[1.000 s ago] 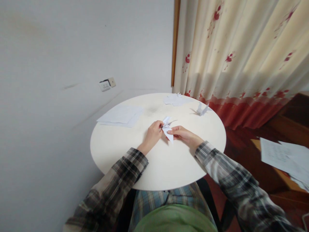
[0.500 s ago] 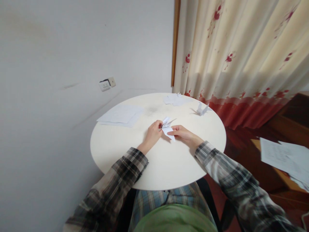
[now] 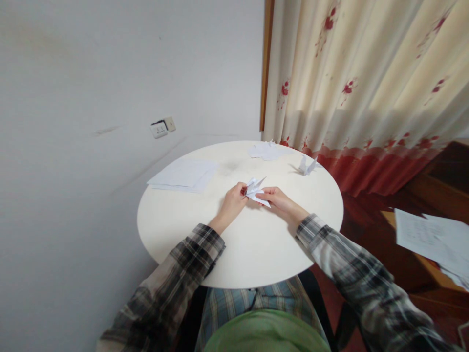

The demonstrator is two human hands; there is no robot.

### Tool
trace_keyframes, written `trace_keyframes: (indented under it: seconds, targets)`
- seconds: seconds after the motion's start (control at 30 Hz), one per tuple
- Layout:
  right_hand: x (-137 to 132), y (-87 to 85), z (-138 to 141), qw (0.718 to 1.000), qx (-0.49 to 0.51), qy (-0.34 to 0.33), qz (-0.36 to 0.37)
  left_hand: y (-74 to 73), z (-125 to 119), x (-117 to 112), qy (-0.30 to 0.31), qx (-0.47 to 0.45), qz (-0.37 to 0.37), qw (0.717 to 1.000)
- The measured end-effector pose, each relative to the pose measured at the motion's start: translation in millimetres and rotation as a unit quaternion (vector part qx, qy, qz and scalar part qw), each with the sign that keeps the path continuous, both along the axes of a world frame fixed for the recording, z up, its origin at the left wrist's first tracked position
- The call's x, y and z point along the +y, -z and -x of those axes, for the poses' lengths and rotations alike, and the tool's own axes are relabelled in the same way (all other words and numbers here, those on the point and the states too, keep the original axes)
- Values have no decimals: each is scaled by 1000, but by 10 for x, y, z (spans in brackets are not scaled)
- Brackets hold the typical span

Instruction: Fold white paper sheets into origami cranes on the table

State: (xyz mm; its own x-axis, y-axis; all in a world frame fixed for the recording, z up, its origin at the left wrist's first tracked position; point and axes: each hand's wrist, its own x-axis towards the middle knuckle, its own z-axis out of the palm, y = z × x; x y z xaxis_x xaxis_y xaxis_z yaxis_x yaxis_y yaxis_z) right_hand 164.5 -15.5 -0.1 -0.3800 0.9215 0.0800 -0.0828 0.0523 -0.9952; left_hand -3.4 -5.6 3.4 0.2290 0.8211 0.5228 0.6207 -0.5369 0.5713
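A small white origami crane (image 3: 255, 187) is held just above the middle of the round white table (image 3: 242, 259). My left hand (image 3: 234, 198) pinches its left end, fingers closed. On the other side, the thumb and fingers of my right hand (image 3: 276, 198) are closed on the lower, wing-like flap. A pointed flap rises between the two hands. Further back on the right of the tabletop stands another white folded paper crane (image 3: 307, 166), apart from both hands.
White paper sheets (image 3: 183, 174) lie at the table's left. Smaller paper pieces (image 3: 264, 150) are at the back edge. Right of the table, papers (image 3: 432, 239) rest on a wooden surface. A wall with a socket (image 3: 159, 129) is left, a floral curtain (image 3: 351, 98) behind.
My right hand has moved slightly up, raising the lower flap it holds. The crane's pointed flap now stands more upright. My left hand stays nearly in place.
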Motion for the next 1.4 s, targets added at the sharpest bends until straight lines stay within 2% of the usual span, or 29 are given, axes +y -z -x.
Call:
trace_keyframes:
  seconds: [0.33, 0.5, 0.63, 0.93, 1.07, 1.27, 1.4]
  targets:
    - [-20, -36, 23, 999, 8, 43, -30, 3, -10, 23, 15, -31, 24, 999]
    - [-23, -65, 32, 998, 10, 50, -28, 28, -5, 68, 26, -77, 55, 995]
    - [-7, -67, 12, 998, 19, 40, -34, 68, -1, 101, 45, -123, 80, 988]
    - [30, -57, -26, 997, 12, 54, -60, 209, -7, 212, 77, -158, 125, 976]
    - [26, -65, -36, 995, -3, 70, -73, 253, -7, 260, 114, -203, 166, 958]
    - [25, -53, -76, 980, -39, 99, -166, 168, 2, 173, 167, -260, 269, 912]
    - [7, -75, -94, 957, -97, 126, -241, 137, 17, 153, 178, -263, 294, 901]
